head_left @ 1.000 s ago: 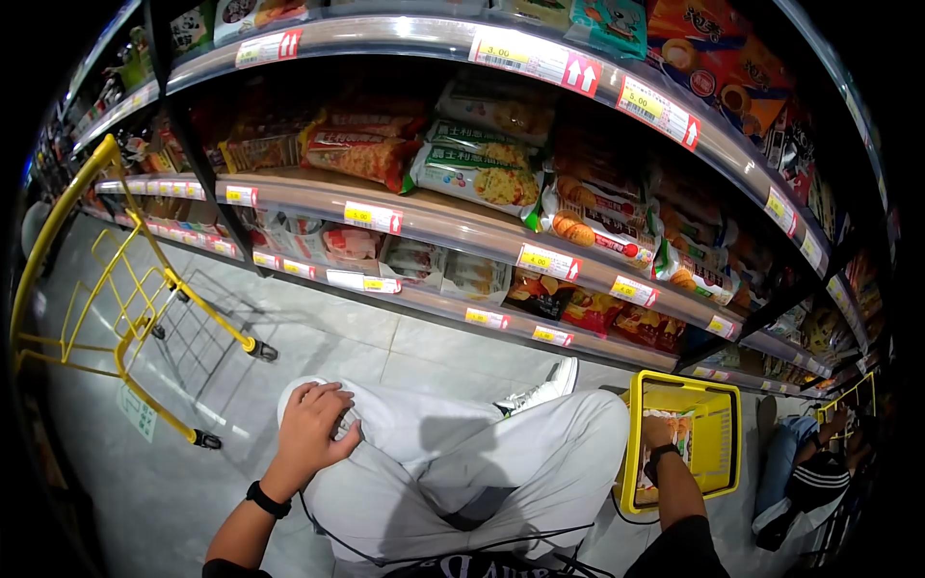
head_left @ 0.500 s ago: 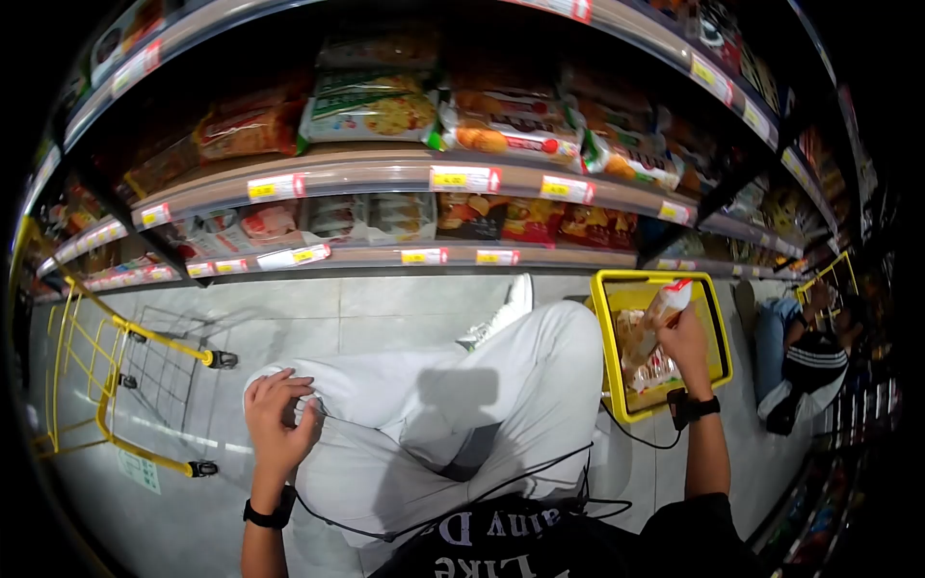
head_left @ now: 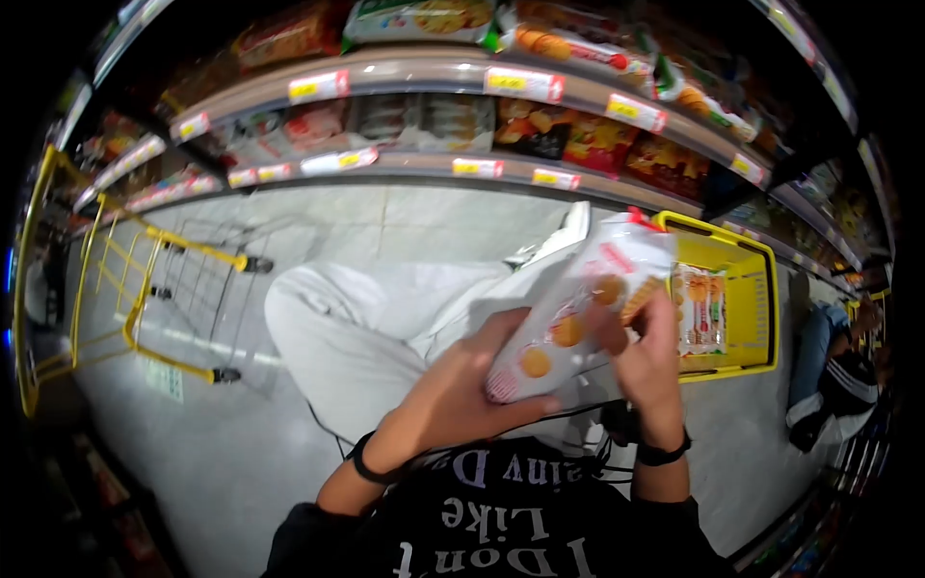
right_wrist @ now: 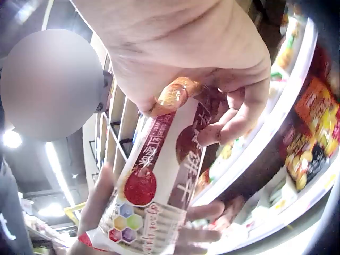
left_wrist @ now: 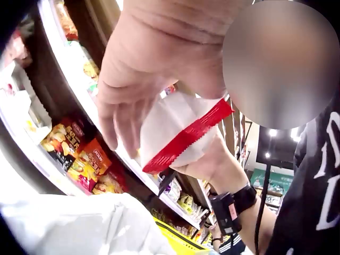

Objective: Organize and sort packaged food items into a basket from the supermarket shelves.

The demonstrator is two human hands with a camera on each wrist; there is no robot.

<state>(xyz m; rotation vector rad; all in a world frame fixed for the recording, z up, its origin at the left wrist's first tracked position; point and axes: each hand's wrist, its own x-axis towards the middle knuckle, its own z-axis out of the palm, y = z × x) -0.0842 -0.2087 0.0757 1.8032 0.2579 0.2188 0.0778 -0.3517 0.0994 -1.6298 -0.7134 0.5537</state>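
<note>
A long white biscuit packet (head_left: 554, 332) with red ends and printed round biscuits is held slantwise over the lap. My left hand (head_left: 462, 380) holds its lower end, with the thumb across the front. Farther up, my right hand (head_left: 650, 371) grips the packet's right side between thumb and fingers. Red and brown bands with lettering show on the packet (right_wrist: 164, 164) in the right wrist view, where left fingers (right_wrist: 202, 226) flank its lower end. The left wrist view shows a crimped red end seal (left_wrist: 186, 139) facing the left palm.
To the right, a yellow basket (head_left: 729, 374) stands on the floor with packets (head_left: 701, 308) inside. A yellow cart (head_left: 135, 332) stands left. Stocked shelves (head_left: 405, 72) run ahead. Another person (head_left: 833, 371) sits at far right. A black cable (head_left: 323, 419) crosses the lap.
My right hand has lifted the biscuit packet from the basket and brought it left over the lap. My left hand has left the knee and now holds the packet's lower end.
</note>
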